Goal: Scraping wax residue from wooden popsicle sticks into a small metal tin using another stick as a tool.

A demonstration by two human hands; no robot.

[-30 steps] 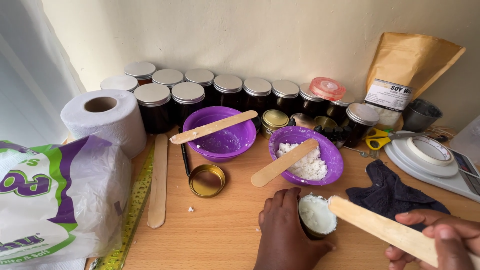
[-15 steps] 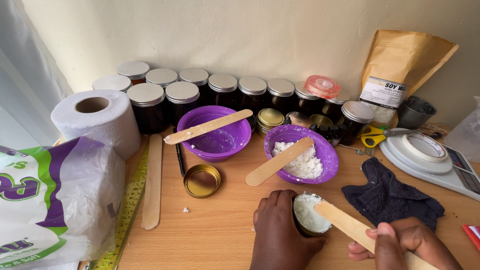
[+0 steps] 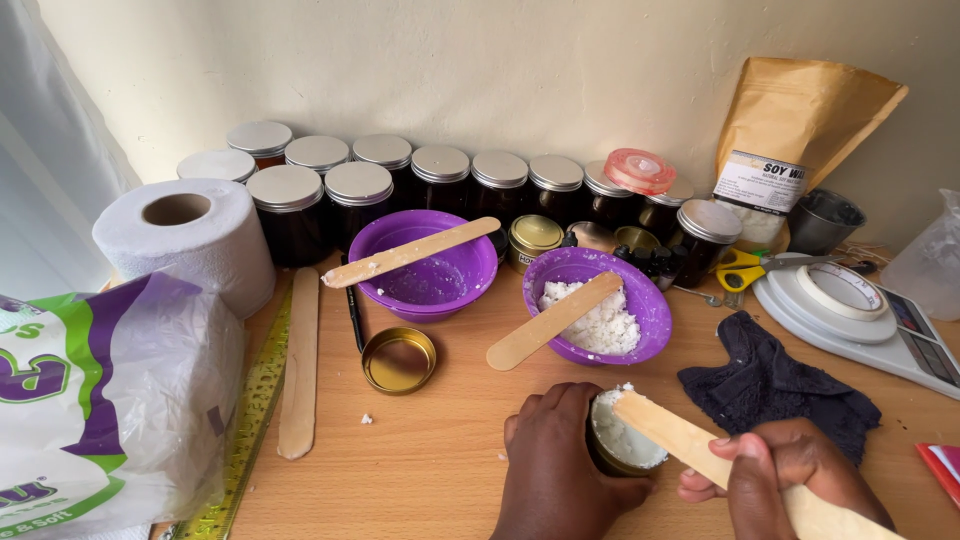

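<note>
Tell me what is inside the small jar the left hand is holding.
The small jar held by the left hand holds white crumbly material near its rim, with the wooden stick's tip resting on it. How deep the material goes is hidden by the jar's wall and the hand.

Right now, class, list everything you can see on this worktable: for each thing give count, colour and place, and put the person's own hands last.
lidded jars: about a dozen or more, dark with silver lids, rows along the wall
purple bowls: two, centre; right one holds white wax flakes
wooden sticks: four, tan; one across each bowl, one flat at left, one held
loose lid: one, gold, before the left bowl
toilet roll: one, white, left
plastic pack: one, white, green and purple, near left
paper pouch: one, brown, back right
scale: one, white, right
cloth: one, dark, right
small tin: one, wax-filled, front
left hand: grips the tin
right hand: holds a stick
</note>
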